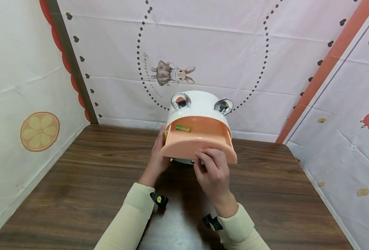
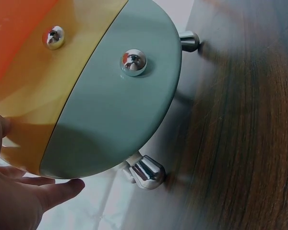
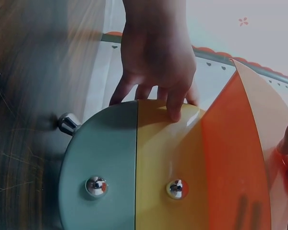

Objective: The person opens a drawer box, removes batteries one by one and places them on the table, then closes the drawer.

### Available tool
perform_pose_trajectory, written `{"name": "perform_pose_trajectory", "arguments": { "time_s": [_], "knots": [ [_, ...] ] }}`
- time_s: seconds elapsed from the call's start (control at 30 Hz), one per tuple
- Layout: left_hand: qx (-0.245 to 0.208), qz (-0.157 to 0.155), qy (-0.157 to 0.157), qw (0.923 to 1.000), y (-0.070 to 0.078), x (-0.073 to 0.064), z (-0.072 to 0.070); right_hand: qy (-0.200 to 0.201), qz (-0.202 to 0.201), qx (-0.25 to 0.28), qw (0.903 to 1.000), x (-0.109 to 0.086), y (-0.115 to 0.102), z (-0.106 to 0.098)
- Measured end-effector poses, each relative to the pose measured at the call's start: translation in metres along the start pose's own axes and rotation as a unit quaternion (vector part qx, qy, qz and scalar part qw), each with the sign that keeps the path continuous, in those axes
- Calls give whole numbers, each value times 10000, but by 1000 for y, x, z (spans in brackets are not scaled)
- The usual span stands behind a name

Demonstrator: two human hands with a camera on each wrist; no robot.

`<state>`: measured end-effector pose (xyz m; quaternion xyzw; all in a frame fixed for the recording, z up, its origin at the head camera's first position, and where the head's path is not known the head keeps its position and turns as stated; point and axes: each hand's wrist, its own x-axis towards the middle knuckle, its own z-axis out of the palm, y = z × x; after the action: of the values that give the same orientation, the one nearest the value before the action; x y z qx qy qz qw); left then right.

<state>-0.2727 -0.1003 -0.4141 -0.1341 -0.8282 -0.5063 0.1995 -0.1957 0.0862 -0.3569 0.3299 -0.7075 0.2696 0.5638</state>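
Observation:
A small rounded drawer cabinet (image 1: 200, 100) with silver ear-like rings stands on the table. Its top peach drawer (image 1: 184, 147) is pulled out, and a green battery (image 1: 183, 128) lies inside. My right hand (image 1: 214, 172) pinches the knob on that drawer's front, mostly covered by the fingers. With my left hand (image 1: 159, 156) I grip the cabinet's left side; in the right wrist view the thumb lies on the yellow drawer front (image 3: 168, 158) and the fingers go round the side. Below it is the green drawer front (image 2: 120, 105) with a silver knob (image 2: 133, 63).
The brown wood-grain table (image 1: 93, 194) reaches back to a printed white cloth wall (image 1: 209, 52), with more cloth on both sides. Silver feet (image 2: 148, 171) hold the cabinet up off the tabletop. Each wrist wears a dark strap (image 1: 159, 200).

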Motion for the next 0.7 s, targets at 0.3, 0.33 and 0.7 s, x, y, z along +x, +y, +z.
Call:
{"name": "perform_pose_trajectory", "arguments": {
  "time_s": [0.3,0.33,0.7],
  "knots": [
    [-100,-224,-34,9997,0,0,0,16,-93,5,10000,-4,-4,-3],
    [-129,-252,-44,9996,0,0,0,15,-115,16,9999,-5,-5,-4],
    [-302,-289,-61,9991,-1,-1,-1,-15,-182,78,9998,-8,-7,-8]
  ]
}}
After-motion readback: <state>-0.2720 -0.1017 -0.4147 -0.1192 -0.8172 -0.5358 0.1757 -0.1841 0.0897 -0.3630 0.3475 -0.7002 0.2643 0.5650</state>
